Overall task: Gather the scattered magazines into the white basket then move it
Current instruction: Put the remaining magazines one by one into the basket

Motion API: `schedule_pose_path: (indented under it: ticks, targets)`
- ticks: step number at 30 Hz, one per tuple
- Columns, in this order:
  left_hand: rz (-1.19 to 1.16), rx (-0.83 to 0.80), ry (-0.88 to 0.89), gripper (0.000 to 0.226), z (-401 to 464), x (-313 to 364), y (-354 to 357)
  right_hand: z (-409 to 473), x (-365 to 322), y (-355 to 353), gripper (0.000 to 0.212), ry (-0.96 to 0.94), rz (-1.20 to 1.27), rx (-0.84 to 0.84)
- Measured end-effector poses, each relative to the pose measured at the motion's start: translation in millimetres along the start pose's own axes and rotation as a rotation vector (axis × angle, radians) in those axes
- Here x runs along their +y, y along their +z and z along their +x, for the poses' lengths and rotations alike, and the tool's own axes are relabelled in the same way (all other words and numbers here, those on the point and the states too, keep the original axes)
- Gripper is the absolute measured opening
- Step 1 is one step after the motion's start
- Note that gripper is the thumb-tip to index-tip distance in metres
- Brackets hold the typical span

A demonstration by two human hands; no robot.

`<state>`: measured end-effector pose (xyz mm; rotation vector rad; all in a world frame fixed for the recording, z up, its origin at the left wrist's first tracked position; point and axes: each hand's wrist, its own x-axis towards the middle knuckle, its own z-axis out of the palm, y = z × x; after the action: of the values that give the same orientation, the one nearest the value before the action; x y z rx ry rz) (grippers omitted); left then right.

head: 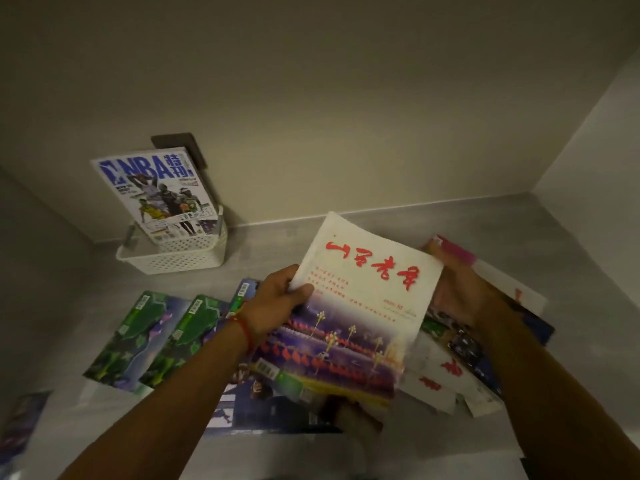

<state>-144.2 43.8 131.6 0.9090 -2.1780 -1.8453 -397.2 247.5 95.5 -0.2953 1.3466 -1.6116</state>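
Both hands hold up a white-covered magazine with red brush lettering and a purple night photo on its lower half [360, 306], lifted above the grey tabletop [277, 251] at the centre of the view and tilted toward one o'clock. The left hand [277, 303] grips its left edge, thumb curled over the cover and fingers behind it; a red string bracelet [244, 329] circles that wrist. The right hand [457, 292] lies at the magazine's right edge with its palm toward the cover and its fingers hidden behind the pages, so how firmly it clasps cannot be told. At about ten o'clock, near the beige back wall [311, 98], sits a white perforated plastic basket [180, 254]; a blue-and-white basketball magazine with NBA lettering [156, 192] stands upright in it, leaning back toward a dark wall plate [176, 143]. On the tabletop at about eight o'clock lie two green-covered magazines [138, 337] side by side, their edges overlapping. Beneath the lifted one, a blue-toned magazine [228, 410] lies partly covered. At four o'clock, under the right forearm, spreads a fanned pile of white and dark-covered magazines [446, 375], some with the same red lettering. A blurred dark magazine [20, 420] lies at the far left edge.
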Motion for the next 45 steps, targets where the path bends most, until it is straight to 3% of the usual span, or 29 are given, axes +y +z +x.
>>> schedule_pose_path:
  ticks: [2, 5, 9, 11, 17, 20, 22, 28, 33, 37, 42, 45]
  targets:
    - [-0.120, 0.094, 0.007, 0.032, -6, -16, -27, 12, 15, 29, 0.072, 0.032, -0.001, -0.029]
    - [-0.231, 0.199, -0.001, 0.031, -12, -40, -71, 29, 44, 83, 0.047, 0.081, -0.188, -0.136]
    - [-0.253, 0.339, 0.036, 0.028, -21, -59, -142, 58, 51, 173, 0.017, -0.081, -0.550, -0.081]
    - [-0.250, 0.395, 0.039, 0.022, -24, -61, -181, 77, 42, 221, 0.013, -0.180, -0.665, -0.038]
    - [0.095, 0.635, 0.204, 0.015, 1, -45, -310, 143, 4, 348, 0.010, -0.530, -0.850, 0.147]
    - [0.301, 0.738, 0.215, 0.014, 25, -33, -361, 179, -15, 394, 0.021, -0.529, -0.957, 0.247]
    - [0.316, 0.753, 0.166, 0.015, 41, -32, -387, 200, -24, 415, 0.025, -0.512, -0.998, 0.278]
    - [0.148, 0.751, -0.011, 0.013, 89, -56, -434, 249, -23, 446, 0.015, -0.448, -0.878, 0.335]
    - [-0.082, 0.716, -0.103, 0.019, 117, -90, -444, 276, 1, 448, 0.026, -0.385, -0.908, 0.324]
    - [-0.186, 0.690, -0.127, 0.015, 124, -106, -439, 289, 24, 444, 0.022, -0.304, -0.889, 0.294]
    - [-0.277, 0.640, -0.135, 0.028, 126, -110, -432, 295, 46, 443, 0.026, -0.183, -0.745, 0.285]
    - [-0.268, 0.632, -0.152, 0.015, 129, -110, -426, 289, 55, 444, 0.029, -0.137, -0.556, 0.217]
